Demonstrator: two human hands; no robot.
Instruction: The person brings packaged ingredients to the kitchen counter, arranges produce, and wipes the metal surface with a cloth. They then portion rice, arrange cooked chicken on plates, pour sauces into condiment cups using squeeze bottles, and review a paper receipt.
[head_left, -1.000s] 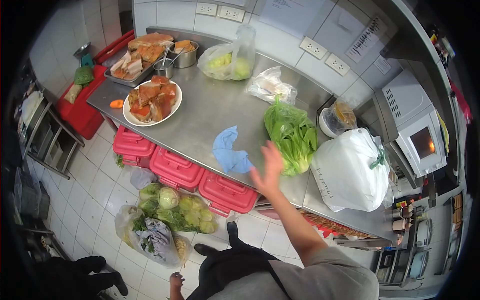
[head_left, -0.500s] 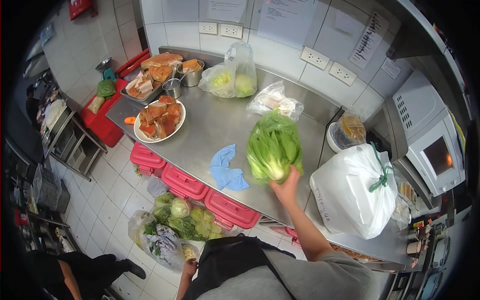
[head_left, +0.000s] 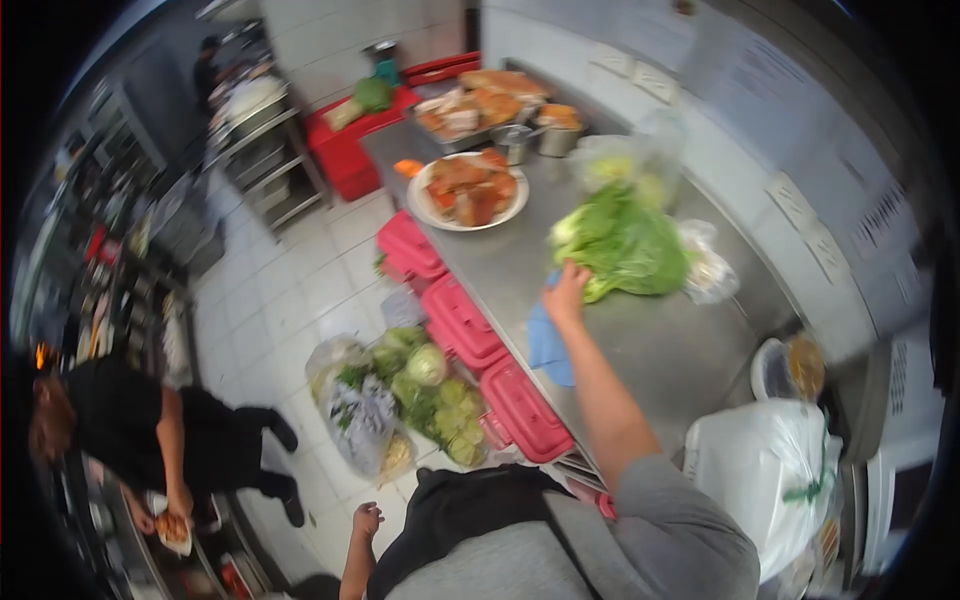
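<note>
A leafy green head of lettuce (head_left: pixel 630 245), apparently in clear plastic, is over the steel counter with its pale base toward the left. My right hand (head_left: pixel 568 288) is closed at its lower left edge; the fingertips are partly hidden and blurred. Just below that hand, a blue cloth (head_left: pixel 548 345) lies near the counter's front edge, partly covered by my wrist. My left hand (head_left: pixel 368 518) hangs low beside my apron, holding nothing, its fingers loosely bent and apart.
A plate of roasted meat (head_left: pixel 470 192) and a meat tray (head_left: pixel 460 115) stand at the counter's far end. Pink lidded bins (head_left: pixel 465 320) line its front. Bagged vegetables (head_left: pixel 425 365) lie on the floor. A co-worker (head_left: pixel 125 420) stands left, holding food. A white bag (head_left: pixel 755 480) sits right.
My view has swung left, bringing the co-worker further in. My right hand has moved the lettuce toward the plastic bags at the back, and its base has turned left.
</note>
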